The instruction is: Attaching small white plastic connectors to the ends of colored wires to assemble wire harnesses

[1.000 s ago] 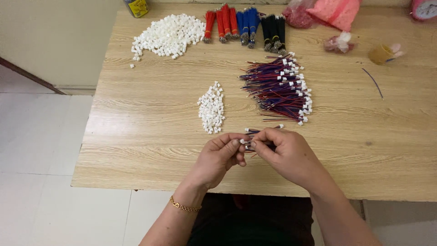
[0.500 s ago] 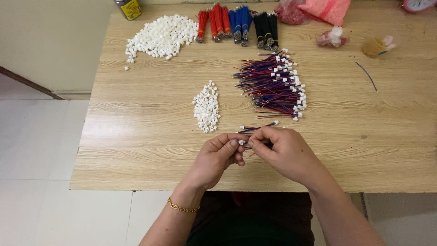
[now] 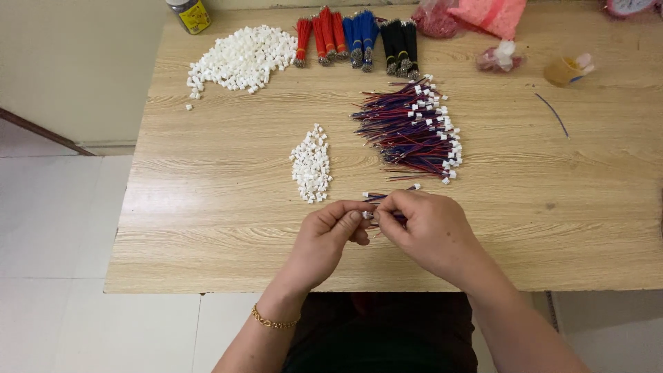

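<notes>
My left hand point(image 3: 327, 238) and my right hand point(image 3: 427, 230) meet near the table's front edge. Both pinch a short red-and-blue wire lead point(image 3: 376, 198) with a small white plastic connector at its end. The connector itself is mostly hidden between my fingertips. Just left of the hands lies a small heap of white connectors point(image 3: 311, 164). Behind the hands lies a pile of red and blue wire leads with white connectors fitted point(image 3: 414, 130).
A bigger heap of white connectors point(image 3: 238, 57) sits far left on the wooden table point(image 3: 207, 207). Red, blue and black wire bundles point(image 3: 356, 34) line the back edge, with pink bags point(image 3: 487, 14), a jar point(image 3: 190, 14) and a loose blue wire point(image 3: 552, 114).
My hands stay together on the same lead, with only small finger movements. The view has shifted slightly.
</notes>
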